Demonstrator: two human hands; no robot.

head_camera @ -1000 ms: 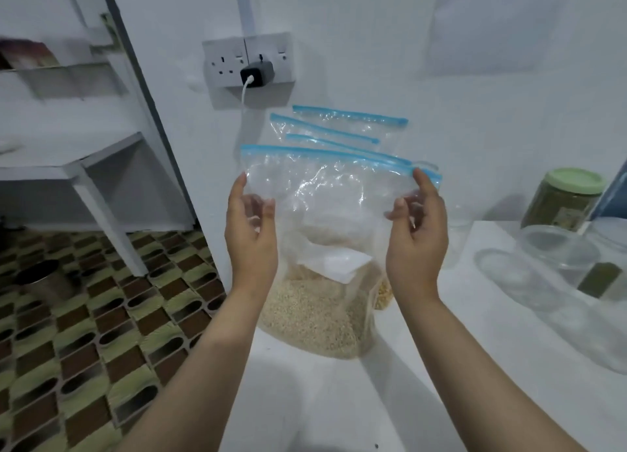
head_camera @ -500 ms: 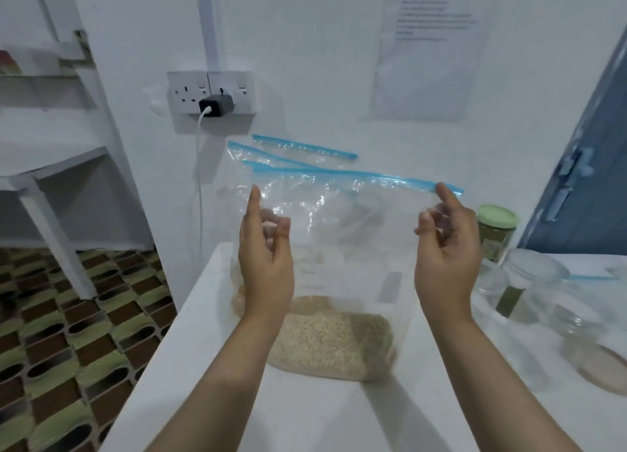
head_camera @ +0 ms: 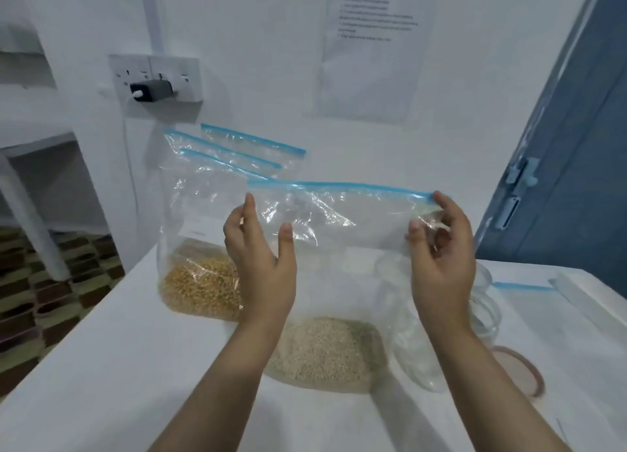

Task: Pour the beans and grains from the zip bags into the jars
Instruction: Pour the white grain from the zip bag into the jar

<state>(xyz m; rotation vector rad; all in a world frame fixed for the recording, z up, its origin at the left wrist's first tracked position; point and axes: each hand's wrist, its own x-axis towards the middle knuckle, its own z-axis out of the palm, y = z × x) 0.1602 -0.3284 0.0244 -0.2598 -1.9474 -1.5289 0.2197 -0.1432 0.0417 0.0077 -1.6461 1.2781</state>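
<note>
Head view: both hands hold one clear bag (head_camera: 339, 234) upright on the desk (head_camera: 101, 366). The left hand (head_camera: 263, 265) pinches its upper left side below the blue zip strip; the right hand (head_camera: 441, 251) pinches the strip's right end. Pale grain fills the bag's bottom, below both grips. More bags (head_camera: 200, 248) stand behind-left of it, clear jars (head_camera: 481, 312) just right. The desk's left edge lies well left of the bag.

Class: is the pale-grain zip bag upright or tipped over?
Upright: the zip bag stands on the table, grain settled at its bottom, blue strip on top.
</note>
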